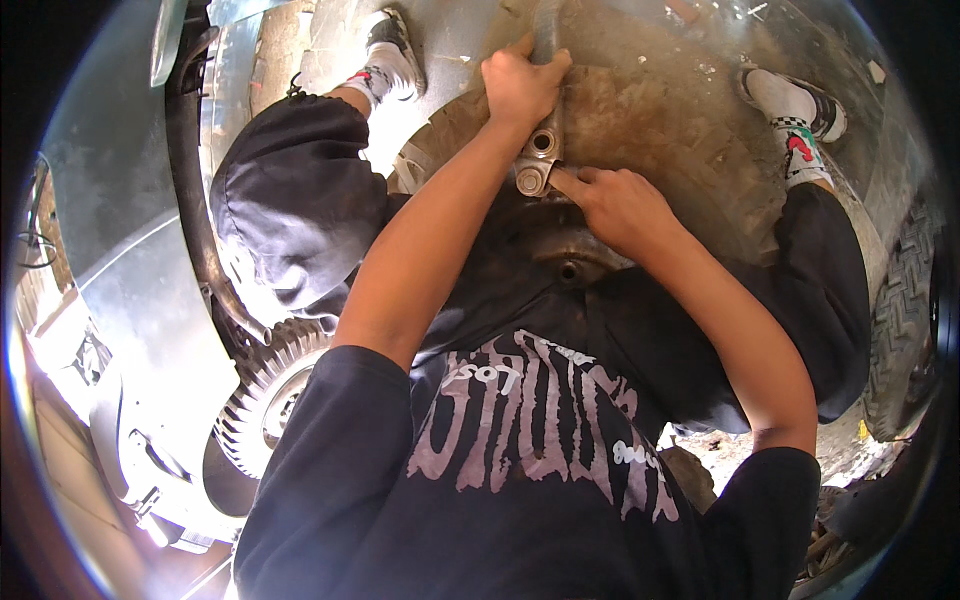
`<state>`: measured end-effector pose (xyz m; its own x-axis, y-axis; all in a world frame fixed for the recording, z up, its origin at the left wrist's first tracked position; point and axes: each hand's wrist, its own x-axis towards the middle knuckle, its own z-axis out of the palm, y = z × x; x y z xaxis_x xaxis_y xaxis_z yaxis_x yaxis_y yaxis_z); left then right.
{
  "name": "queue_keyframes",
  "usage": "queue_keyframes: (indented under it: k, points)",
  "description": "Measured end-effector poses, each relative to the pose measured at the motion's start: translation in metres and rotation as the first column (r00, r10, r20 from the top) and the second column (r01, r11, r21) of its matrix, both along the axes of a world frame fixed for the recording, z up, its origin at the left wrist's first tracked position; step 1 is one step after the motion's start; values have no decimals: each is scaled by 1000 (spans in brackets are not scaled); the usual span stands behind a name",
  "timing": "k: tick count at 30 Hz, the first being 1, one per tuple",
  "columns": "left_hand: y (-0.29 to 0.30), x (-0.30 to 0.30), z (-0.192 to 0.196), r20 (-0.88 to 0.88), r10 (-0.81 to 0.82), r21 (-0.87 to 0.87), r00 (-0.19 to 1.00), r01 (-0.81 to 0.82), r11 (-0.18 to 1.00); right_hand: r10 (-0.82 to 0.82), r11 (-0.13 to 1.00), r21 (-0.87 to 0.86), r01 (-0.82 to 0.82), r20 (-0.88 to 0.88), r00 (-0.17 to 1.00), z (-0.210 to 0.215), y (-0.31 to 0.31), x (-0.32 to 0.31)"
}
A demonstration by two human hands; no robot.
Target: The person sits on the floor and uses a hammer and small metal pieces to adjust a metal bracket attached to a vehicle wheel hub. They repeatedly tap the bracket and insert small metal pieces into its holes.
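My left hand (522,85) is closed round a long grey metal bar (547,25) that runs away from me between my legs. At its near end sits a metal bracket (542,143) with a round hole and, below it, a round bolt-like head (530,180). My right hand (625,208) is closed beside that end, its forefinger stretched against the bracket's right edge. What its other fingers grip, if anything, is hidden. Nearer my lap lies a curved dark metal part (568,268) with a small hole.
Under the bar lies a large dusty brown round thing (680,130), tyre-like at its left edge. A toothed-looking wheel (265,405) and large pale sheet panels (120,270) stand at left. A treaded tyre (900,310) is at the far right. My legs stretch out on both sides.
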<state>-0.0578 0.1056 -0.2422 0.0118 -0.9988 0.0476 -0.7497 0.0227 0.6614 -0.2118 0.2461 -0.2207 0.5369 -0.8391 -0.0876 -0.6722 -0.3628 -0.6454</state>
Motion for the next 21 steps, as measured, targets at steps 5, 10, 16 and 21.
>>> queue_keyframes:
  k: [5, 10, 16, 21]
  points:
    - [-2, 3, -14, 40, 0, -108, 999, 4, 994, -13, 1000, -27, 13, -12, 1000, -6, -3, 16]
    - [-2, 2, -8, 80, 7, -6, 997, -7, 1000, -74, 997, 16, 75, -52, 996, 8, 16, 6]
    - [1, -3, -1, -9, -33, -115, 999, 32, 993, 58, 998, 23, -59, 31, 998, -10, -11, 14]
    - [-1, 3, -12, 23, 4, -150, 1000, 0, 989, 39, 995, 86, -53, 162, 986, -5, -11, -5]
